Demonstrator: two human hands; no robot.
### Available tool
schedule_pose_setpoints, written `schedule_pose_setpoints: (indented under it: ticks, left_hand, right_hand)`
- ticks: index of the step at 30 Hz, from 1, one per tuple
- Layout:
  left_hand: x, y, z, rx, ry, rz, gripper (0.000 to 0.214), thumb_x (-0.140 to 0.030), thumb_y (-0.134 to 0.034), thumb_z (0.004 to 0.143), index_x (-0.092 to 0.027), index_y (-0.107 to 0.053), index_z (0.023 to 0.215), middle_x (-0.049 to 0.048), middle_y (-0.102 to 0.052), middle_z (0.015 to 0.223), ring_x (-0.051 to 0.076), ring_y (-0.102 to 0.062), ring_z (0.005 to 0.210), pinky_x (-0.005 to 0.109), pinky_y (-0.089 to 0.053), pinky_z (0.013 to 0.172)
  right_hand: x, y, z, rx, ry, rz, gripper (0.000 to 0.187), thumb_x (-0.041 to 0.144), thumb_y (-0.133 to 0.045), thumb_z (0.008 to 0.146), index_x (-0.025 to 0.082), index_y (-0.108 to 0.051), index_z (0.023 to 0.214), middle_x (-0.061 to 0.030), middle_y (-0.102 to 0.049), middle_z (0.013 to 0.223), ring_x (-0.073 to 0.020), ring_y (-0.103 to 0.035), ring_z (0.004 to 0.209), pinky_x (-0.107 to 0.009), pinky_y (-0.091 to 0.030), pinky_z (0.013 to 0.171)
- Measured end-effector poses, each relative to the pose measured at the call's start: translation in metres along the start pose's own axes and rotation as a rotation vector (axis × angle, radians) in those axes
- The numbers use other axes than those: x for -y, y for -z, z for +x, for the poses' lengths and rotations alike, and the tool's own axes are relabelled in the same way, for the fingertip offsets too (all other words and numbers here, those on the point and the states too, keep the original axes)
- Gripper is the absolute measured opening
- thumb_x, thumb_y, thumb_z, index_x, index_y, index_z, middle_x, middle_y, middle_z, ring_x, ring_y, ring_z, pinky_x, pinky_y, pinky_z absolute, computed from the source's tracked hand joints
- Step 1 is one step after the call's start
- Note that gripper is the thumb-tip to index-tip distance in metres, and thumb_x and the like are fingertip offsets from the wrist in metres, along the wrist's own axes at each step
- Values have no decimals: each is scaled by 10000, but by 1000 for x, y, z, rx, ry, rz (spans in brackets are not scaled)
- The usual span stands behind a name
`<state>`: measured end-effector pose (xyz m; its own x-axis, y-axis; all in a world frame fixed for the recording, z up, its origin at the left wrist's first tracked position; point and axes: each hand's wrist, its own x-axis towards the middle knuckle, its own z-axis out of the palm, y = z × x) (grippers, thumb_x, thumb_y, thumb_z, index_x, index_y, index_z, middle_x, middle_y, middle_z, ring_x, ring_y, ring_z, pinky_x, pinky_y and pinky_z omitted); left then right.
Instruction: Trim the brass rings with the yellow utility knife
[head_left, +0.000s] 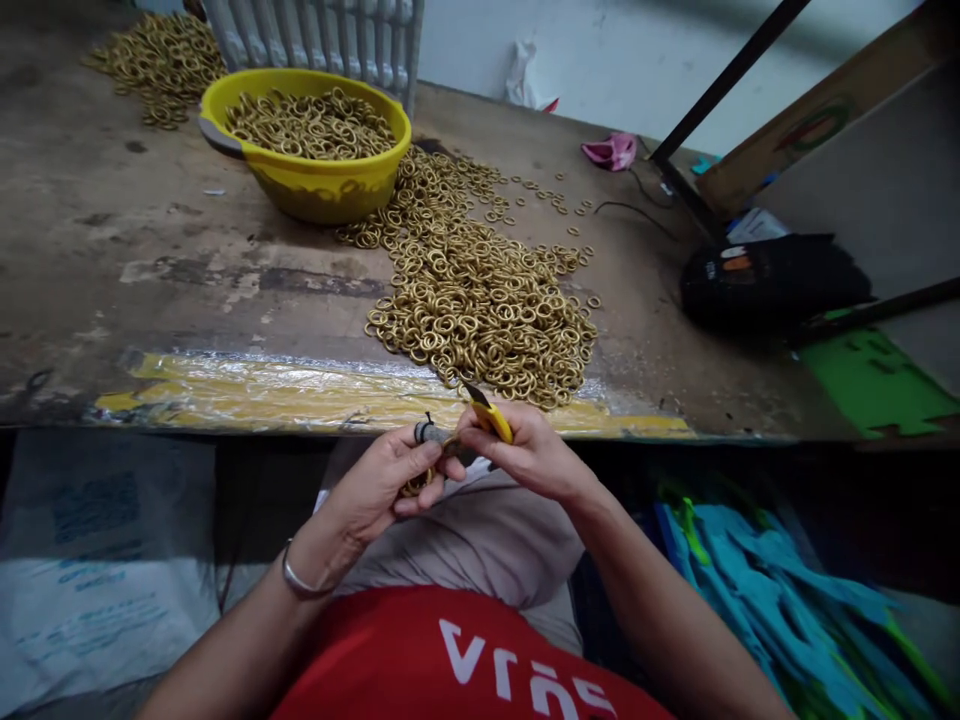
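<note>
My left hand (pixel 382 480) is closed on a gold ring (pixel 415 485), its taped thumb raised beside the ring. My right hand (pixel 529 455) grips a yellow utility knife (pixel 487 410), blade pointing up and away, close to the ring. Both hands meet just below the front edge of the worn wooden table (pixel 150 260). A large heap of gold rings (pixel 480 290) lies on the table right above my hands.
A yellow basin (pixel 307 185) full of rings stands at the back, with another ring pile (pixel 161 60) at the far left. A black bag (pixel 765 280) and green sheet (pixel 870 385) lie right. Blue-green foam pieces (pixel 787 590) lie below right; sacks (pixel 90 580) lie left.
</note>
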<state>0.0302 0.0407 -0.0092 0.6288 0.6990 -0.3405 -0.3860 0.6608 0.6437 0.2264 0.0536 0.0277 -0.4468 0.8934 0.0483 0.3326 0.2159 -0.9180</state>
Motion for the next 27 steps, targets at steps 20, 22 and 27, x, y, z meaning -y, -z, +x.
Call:
schedule_pose_setpoints:
  ticks: [20,22,27]
  left_hand:
    - [-1,-16,-35,-231,-345,614,225,-316,-661,863,-156,-587,724,-31,-495,594,77,-404,537,190,-334,499]
    - [-5,-22,-41,-157,-384,715,225,-267,-681,843,-148,-587,676,-10,-528,644,94,-451,615,201,-378,575]
    - [1,-14,-29,-127,-173,338,324,-438,-655,853,-138,-603,744,-18,-514,602,52,-345,468,173,-257,413]
  right_hand:
    - [5,-28,-27,-30,-337,-993,207,36,-453,852,168,-585,942,-70,-675,838,-194,-609,721,-289,-322,612]
    - [-5,-20,-18,-58,-453,-1069,167,67,-460,883,158,-593,926,-82,-683,816,-193,-603,688,-293,-298,594]
    - [-23,-14,7,-195,-306,-1047,141,258,-500,957,174,-602,910,-73,-677,899,-192,-617,793,-277,-329,643]
